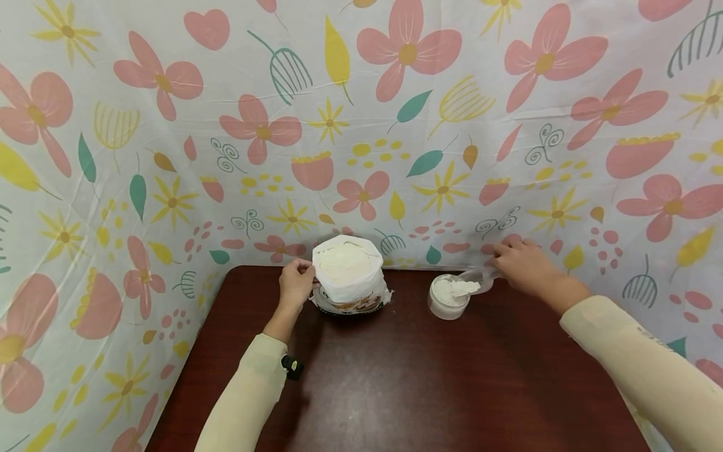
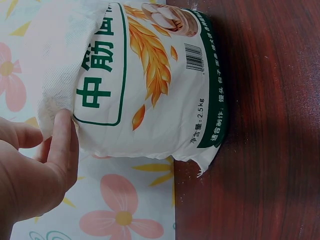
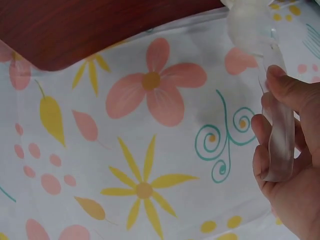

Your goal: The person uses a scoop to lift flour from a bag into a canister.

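A white woven flour bag point(image 1: 346, 293) stands near the back edge of the table, its top folded open and pale flour point(image 1: 341, 260) showing inside. At its left side my left hand point(image 1: 296, 284) pinches the rolled rim between thumb and fingers. Wheat ears and green lettering are printed on the bag's front in the left wrist view. My right hand point(image 1: 526, 269) grips the handle of a clear plastic scoop point(image 3: 282, 142). White flour heaps in the scoop's bowl, which overlaps the right rim of a round clear tub point(image 1: 446, 311) with flour in it.
The dark red-brown table point(image 1: 384, 383) ends at the back against a flower-printed cloth point(image 1: 361, 150), which also hangs along the left side. A small black device point(image 1: 292, 366) sits on my left wrist.
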Available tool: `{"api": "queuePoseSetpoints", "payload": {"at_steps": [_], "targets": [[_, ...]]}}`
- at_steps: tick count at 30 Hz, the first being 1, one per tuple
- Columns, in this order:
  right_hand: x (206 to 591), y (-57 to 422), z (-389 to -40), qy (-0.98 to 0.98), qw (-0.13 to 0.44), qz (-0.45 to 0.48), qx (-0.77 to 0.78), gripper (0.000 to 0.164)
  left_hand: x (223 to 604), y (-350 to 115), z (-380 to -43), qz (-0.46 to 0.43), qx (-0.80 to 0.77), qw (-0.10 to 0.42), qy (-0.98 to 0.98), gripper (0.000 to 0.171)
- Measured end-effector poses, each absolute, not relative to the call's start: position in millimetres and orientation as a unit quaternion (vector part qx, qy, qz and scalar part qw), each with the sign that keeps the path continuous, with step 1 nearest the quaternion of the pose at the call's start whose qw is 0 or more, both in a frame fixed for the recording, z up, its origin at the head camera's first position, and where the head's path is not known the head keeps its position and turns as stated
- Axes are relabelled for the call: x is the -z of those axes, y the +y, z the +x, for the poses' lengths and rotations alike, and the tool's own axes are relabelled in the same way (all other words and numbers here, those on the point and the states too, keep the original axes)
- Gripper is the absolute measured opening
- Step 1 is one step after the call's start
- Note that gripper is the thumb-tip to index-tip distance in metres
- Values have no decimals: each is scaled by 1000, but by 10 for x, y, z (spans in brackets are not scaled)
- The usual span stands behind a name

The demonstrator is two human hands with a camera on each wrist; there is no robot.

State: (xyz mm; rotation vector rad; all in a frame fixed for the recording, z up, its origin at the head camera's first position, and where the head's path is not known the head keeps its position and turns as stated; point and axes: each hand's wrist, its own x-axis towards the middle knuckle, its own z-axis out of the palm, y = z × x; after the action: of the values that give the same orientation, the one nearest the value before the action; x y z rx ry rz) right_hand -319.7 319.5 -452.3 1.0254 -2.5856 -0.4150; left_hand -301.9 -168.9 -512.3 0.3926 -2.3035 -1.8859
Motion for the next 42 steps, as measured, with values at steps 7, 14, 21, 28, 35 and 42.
{"api": "queuePoseSetpoints", "payload": {"at_steps": [7, 14, 21, 28, 35, 42], "targets": [[4378, 3204, -3161, -906, 153, 361, 160, 26, 5101, -1687, -3010, 134, 621, 68, -769, 17], [4245, 3180, -3121, -909, 141, 355, 166, 26, 5108, -1686, -3003, 130, 623, 70, -768, 18], [4207, 3174, -3112, -902, 166, 359, 174, 22, 5120, -1692, -3013, 127, 625, 69, -767, 20], [4195, 3166, -3099, -902, 180, 356, 166, 25, 5120, -1689, -3009, 129, 623, 68, -768, 20], [4155, 3154, -3061, -901, 187, 357, 160, 23, 5123, -1694, -3013, 128, 625, 67, -767, 20], [4176, 3199, -3021, -890, 251, 364, 113, 32, 5124, -1699, -3011, 127, 625, 67, -767, 20]]}}
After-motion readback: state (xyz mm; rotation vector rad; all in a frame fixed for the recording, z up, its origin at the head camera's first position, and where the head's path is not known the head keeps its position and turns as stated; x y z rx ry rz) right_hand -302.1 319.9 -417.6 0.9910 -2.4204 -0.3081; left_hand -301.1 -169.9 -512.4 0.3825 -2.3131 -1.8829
